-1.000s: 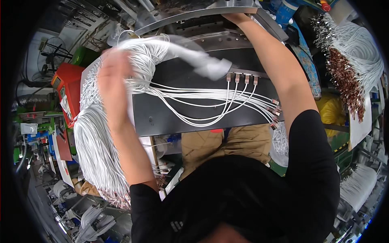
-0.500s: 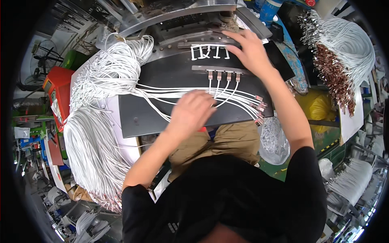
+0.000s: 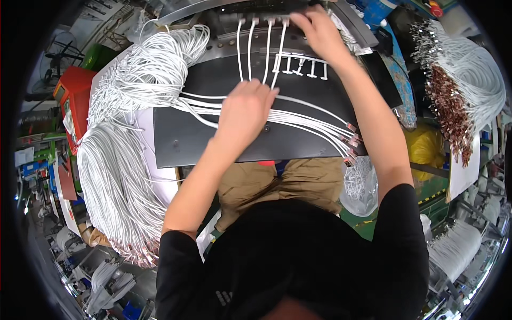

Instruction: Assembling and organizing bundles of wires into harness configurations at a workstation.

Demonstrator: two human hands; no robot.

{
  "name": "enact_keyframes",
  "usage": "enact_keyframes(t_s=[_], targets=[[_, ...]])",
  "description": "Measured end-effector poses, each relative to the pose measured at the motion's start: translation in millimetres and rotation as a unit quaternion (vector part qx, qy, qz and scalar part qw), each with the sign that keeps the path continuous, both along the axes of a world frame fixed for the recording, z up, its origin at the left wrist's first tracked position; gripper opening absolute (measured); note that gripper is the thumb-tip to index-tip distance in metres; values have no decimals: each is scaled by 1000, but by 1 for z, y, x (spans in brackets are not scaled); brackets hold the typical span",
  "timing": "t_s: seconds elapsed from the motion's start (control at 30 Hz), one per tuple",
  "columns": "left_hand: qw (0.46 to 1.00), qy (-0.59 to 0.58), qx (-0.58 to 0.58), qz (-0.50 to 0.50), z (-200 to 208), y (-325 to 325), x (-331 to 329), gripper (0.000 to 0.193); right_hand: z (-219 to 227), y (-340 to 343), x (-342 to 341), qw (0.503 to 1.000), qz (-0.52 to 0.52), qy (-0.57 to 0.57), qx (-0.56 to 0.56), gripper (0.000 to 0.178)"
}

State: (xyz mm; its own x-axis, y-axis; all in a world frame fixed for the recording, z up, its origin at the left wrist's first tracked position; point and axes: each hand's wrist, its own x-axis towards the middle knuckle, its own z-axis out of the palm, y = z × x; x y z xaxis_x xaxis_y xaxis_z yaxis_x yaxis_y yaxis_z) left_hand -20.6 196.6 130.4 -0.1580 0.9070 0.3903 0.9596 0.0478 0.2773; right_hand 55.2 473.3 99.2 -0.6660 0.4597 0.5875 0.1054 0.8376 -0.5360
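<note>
My left hand (image 3: 245,109) is closed around several white cables (image 3: 268,53) above the black work board (image 3: 202,143). These cables run away from me to small connectors in a row at the metal machine bed (image 3: 224,47). At the right end of that row is my right hand (image 3: 322,37), thumb pointing left; its fingertips are blurred and partly hidden. A white moulded plastic strip with short branches (image 3: 300,66) lies on the board below my right wrist. More white cables (image 3: 314,122) pass under my left hand, their connector ends (image 3: 351,143) at the board's right edge.
Big bundles of white cable (image 3: 114,176) fill the left side beside a red box (image 3: 77,96). A clear bag (image 3: 360,186) hangs by the board's right edge. Farther right are a yellow bag (image 3: 426,152) and another cable bundle with copper-coloured ends (image 3: 448,106).
The row of connectors has gone from the board to the machine bed, the cables drawn out straight. My left hand has closed on them. The white plastic strip now sits farther right. The view has shifted.
</note>
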Motion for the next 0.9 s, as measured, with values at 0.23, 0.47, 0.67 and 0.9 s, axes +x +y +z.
enact_keyframes(t_s=[0.23, 0.47, 0.67, 0.9], targets=[[999, 17, 2, 44, 14, 88, -60, 30, -31, 107, -118, 1000, -18, 7, -12, 21], [990, -42, -110, 74, 18, 115, -85, 40, -40, 127, -127, 998, 37, -42, 11, 18], [997, -70, -25, 38, 18, 120, -86, 40, 7, 46, -94, 976, -76, -104, 174, 23], [966, 176, 92, 163, -15, 113, -109, 32, 32, -52, -53, 953, -49, 14, 300, 32]])
